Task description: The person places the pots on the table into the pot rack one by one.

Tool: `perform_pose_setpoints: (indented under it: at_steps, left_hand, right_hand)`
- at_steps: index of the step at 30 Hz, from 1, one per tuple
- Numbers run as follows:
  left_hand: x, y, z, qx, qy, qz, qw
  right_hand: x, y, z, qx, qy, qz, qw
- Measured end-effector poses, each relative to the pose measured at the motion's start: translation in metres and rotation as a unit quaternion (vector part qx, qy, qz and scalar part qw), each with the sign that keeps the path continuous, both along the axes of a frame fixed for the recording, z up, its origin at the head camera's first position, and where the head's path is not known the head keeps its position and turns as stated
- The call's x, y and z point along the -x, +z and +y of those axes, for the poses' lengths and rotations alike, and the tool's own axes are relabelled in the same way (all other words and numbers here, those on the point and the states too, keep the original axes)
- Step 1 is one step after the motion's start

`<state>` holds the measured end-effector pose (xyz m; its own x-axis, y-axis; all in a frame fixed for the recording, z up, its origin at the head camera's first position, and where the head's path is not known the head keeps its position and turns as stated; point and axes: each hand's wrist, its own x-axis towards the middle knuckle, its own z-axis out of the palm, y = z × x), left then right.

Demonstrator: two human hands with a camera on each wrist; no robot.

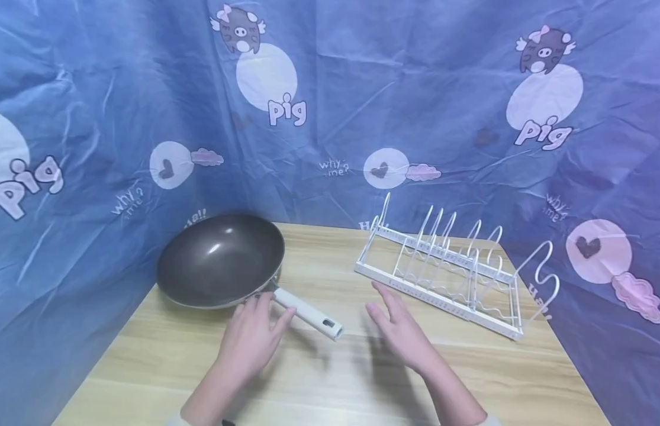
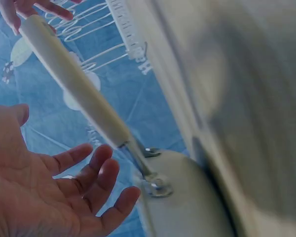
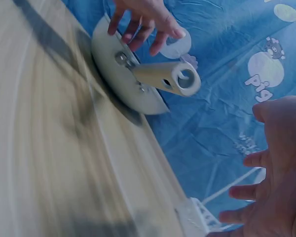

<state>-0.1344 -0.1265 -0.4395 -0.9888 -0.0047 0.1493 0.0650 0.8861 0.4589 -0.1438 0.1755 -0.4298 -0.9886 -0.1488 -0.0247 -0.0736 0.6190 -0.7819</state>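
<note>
A dark-lined wok (image 1: 220, 260) with a pale outside sits at the left of the table, its light handle (image 1: 307, 312) pointing toward the front right. My left hand (image 1: 251, 334) is beside the base of that handle, near the wok's rim. In the left wrist view its fingers (image 2: 101, 180) are spread and loosely bent, apart from the handle, with nothing in them. To the right of the handle's end, my right hand (image 1: 401, 332) hovers over the table with its fingers extended and holds nothing. The right wrist view shows the wok's pale outer side (image 3: 108, 59).
A white wire rack (image 1: 441, 278) with several upright loops stands at the right rear of the wooden table (image 1: 330, 390), its near rail just beyond my right hand. Blue printed cloth (image 1: 340, 106) hangs behind the table and along both sides.
</note>
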Motion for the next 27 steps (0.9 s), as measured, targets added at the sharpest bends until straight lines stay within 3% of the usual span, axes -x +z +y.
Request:
perform_pose_setpoints:
  at_steps: [4, 8, 10, 12, 14, 15, 19, 21, 22, 24, 27]
  left_hand:
    - [0.0, -0.01, -0.005, -0.042, -0.007, -0.034, 0.9985]
    - [0.002, -0.021, -0.011, -0.093, -0.008, -0.073, 0.9929]
    - [0.005, -0.025, -0.013, -0.122, -0.011, -0.091, 0.9882]
    - [0.01, -0.029, -0.013, -0.177, -0.017, -0.117, 0.977]
    - [0.015, -0.034, -0.013, -0.263, -0.027, -0.147, 0.953]
    - [0.018, -0.036, -0.013, -0.308, -0.033, -0.162, 0.9371]
    - [0.027, -0.044, -0.012, -0.467, -0.059, -0.205, 0.8585]
    - [0.031, -0.048, -0.012, -0.512, -0.075, -0.217, 0.8276]
    - [0.032, -0.049, -0.012, -0.534, -0.084, -0.224, 0.8114]
    - [0.035, -0.052, -0.012, -0.569, -0.097, -0.235, 0.7821]
    - [0.038, -0.052, -0.012, -0.612, -0.101, -0.246, 0.7448]
  right_hand:
    - [0.0, -0.008, -0.012, 0.083, 0.011, -0.036, 0.9958]
    - [-0.001, -0.017, -0.025, 0.153, 0.021, -0.072, 0.9854]
    - [0.001, -0.022, -0.03, 0.19, 0.034, -0.088, 0.9773]
    - [0.003, -0.026, -0.034, 0.235, 0.052, -0.112, 0.9642]
    - [0.005, -0.031, -0.038, 0.28, 0.068, -0.145, 0.9467]
    - [0.007, -0.033, -0.04, 0.31, 0.074, -0.167, 0.933]
    - [0.014, -0.04, -0.051, 0.429, 0.101, -0.26, 0.8591]
    - [0.016, -0.043, -0.057, 0.475, 0.113, -0.292, 0.8226]
    - [0.017, -0.044, -0.059, 0.489, 0.117, -0.3, 0.8109]
    - [0.016, -0.045, -0.064, 0.506, 0.116, -0.309, 0.7967]
    - [0.013, -0.045, -0.07, 0.531, 0.095, -0.322, 0.7781]
